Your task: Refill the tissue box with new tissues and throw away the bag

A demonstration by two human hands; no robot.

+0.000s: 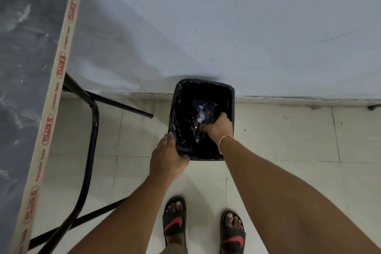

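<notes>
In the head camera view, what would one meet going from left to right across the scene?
Folding table → black table legs → left hand on the bin rim → black-lined bin → right hand pushing the clear bag inside.

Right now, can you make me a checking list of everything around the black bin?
Surface: pale tiled floor, bin standing on it by the white wall.
Job's things: crumpled clear plastic bag inside the black-lined rectangular bin; tissue box not in view.
Clutter: nothing seen.
Grippers: left hand grips the bin's near-left corner; right hand reaches inside, closed on the bag, a thin band at the wrist.
Cables: nothing seen.
Surroundings: grey folding table with black metal legs at left; black slippers with red marks below.
</notes>
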